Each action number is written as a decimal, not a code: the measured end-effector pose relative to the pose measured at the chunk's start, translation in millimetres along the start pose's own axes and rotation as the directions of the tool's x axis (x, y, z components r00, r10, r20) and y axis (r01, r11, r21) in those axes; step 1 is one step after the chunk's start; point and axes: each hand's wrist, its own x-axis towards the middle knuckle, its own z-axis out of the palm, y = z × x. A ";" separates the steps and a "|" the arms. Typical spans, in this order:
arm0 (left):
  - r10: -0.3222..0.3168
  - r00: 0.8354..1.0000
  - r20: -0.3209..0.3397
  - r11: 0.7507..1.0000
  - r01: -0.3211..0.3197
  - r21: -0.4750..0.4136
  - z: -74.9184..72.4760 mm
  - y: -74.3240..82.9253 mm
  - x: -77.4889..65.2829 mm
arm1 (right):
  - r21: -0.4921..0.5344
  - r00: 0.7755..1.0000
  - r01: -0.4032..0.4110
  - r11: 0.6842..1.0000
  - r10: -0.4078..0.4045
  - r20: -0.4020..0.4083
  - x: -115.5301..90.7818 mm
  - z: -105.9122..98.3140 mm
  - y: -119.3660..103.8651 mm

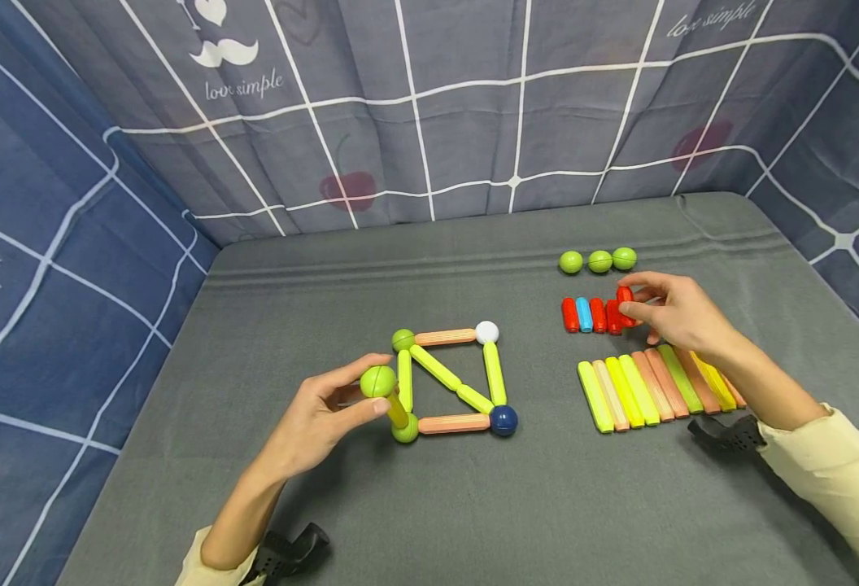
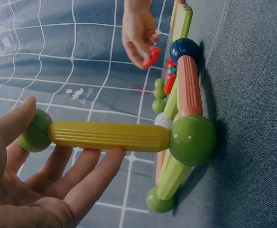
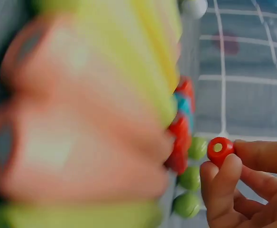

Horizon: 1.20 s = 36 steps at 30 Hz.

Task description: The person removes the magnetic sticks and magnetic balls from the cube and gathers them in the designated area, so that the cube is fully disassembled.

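Pinching a short red rod (image 3: 220, 151), right fingers (image 3: 262, 155) hover.

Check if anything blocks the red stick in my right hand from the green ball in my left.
Nothing visible blocks it. The red stick is raised; only the row of short sticks and the flat square frame lie low along the way. Your left hand covers part of the green ball, whose top is bare.

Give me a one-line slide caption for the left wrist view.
Left hand holding a green ball on a yellow stick, with the right hand pinching a red piece beyond.
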 end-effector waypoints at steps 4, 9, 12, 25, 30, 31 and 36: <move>-0.001 1.000 0.000 1.000 0.001 -0.005 0.0 -0.3 0.0 | -0.031 0.997 -0.062 0.998 0.063 0.049 6.6 -5.9 14.6; 0.006 1.000 0.001 1.000 -0.006 -0.013 0.0 -0.6 -0.3 | -0.061 0.988 -0.087 0.994 0.094 0.119 13.7 -6.7 21.9; 0.004 1.000 -0.002 1.000 -0.004 -0.012 -0.1 -0.5 -0.2 | -0.069 0.986 -0.076 0.995 0.086 0.143 16.4 -4.5 22.5; -0.005 1.000 -0.002 1.000 0.005 -0.009 -0.6 -0.4 0.2 | -0.091 0.985 -0.059 0.994 0.073 0.155 18.9 0.2 18.8; -0.002 1.000 0.001 1.000 0.002 -0.014 -0.7 -0.9 0.3 | -0.116 0.985 -0.036 0.993 0.055 0.164 19.6 1.4 16.9; -0.001 1.000 0.003 1.000 0.001 -0.016 -0.7 -1.0 0.3 | -0.116 0.984 -0.033 0.993 0.053 0.168 19.7 1.7 16.6; 0.000 1.000 0.006 1.000 0.000 -0.029 -0.8 -1.6 0.2 | -0.111 0.981 -0.035 0.993 0.056 0.188 20.3 2.9 16.0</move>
